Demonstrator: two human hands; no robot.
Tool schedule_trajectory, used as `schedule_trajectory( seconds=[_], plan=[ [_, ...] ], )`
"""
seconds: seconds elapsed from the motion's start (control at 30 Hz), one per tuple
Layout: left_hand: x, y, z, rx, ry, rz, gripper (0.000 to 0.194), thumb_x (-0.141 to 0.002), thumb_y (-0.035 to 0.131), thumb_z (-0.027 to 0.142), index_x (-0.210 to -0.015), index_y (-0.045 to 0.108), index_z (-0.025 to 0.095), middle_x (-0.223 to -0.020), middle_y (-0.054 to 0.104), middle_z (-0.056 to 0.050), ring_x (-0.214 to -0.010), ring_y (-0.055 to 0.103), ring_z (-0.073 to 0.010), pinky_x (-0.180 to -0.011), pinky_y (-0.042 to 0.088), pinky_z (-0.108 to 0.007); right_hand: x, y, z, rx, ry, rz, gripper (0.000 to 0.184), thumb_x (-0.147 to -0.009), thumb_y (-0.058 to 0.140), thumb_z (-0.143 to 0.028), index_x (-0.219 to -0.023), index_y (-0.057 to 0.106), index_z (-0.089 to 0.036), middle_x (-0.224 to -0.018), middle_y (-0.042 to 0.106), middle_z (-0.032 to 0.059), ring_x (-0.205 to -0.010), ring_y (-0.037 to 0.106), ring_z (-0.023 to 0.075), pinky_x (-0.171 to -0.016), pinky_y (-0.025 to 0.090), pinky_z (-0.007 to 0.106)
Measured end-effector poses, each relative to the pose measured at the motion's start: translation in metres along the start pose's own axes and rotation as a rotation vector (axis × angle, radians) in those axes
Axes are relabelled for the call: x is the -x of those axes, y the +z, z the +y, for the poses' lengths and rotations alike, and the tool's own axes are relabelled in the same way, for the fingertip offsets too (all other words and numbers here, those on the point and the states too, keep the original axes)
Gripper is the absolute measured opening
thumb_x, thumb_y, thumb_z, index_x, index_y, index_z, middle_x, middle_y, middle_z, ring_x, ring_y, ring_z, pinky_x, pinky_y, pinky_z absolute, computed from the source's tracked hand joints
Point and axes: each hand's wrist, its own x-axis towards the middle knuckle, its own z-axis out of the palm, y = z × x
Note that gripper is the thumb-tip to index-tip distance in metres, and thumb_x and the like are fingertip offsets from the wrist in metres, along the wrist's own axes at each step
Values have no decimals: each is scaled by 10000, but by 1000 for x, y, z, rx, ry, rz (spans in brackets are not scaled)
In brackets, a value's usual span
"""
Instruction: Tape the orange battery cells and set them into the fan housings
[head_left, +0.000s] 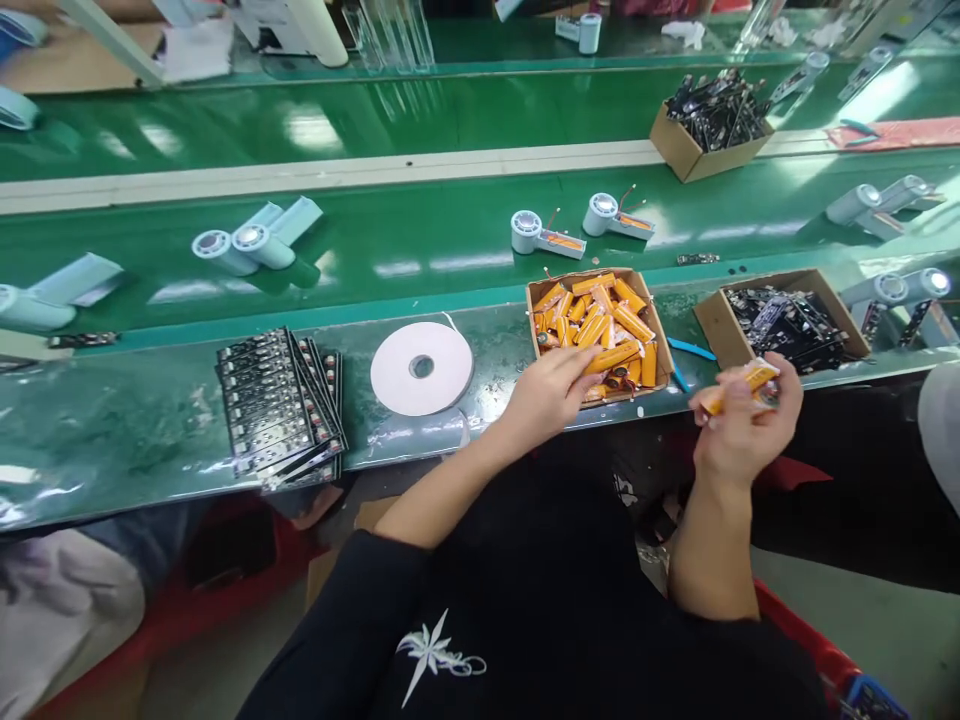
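My left hand (546, 398) reaches over a cardboard box (666, 362) filled with orange-wrapped cylindrical batteries (594, 325). Its fingers are closed on the end of one orange battery (616, 357), which lies across the others in the box. To the right, my right hand (742, 425) is raised in front of the bench edge, its fingers wrapped round at least one orange battery (759, 376) with a whitish end. Part of what it holds is hidden by the fingers.
A roll of white tape (390, 370) and stacked circuit boards (262, 405) lie left. Right of the batteries are a blue-handled tool (691, 349) and a box of black boards (787, 325). Light-blue fan housings (527, 232) sit on the green belt (420, 245). People sit on both sides.
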Motion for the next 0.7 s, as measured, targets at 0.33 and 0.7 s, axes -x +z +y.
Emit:
schedule_trajectory(
  seconds=[0.33,0.7],
  plan=[
    [98,34,48,1286,-542,15,818,-915,709,797,-1557,562,312,-1553,624,-145,-1401,624,-347,-1143,536,-521,97,34,-28,-409,447,-567,719,-1025,732,-569,-1666,437,-434,-1567,659,84,-1311,725,283,-1018,661,457],
    [174,-28,38,1902,-946,357,687,-937,583,831,-758,640,170,-855,600,-83,-828,659,-241,-485,482,-238,108,76,-36,-347,286,-643,361,-1071,623,-542,-1291,781,-303,-1022,802,52,-941,780,264,-878,633,438]
  ],
)
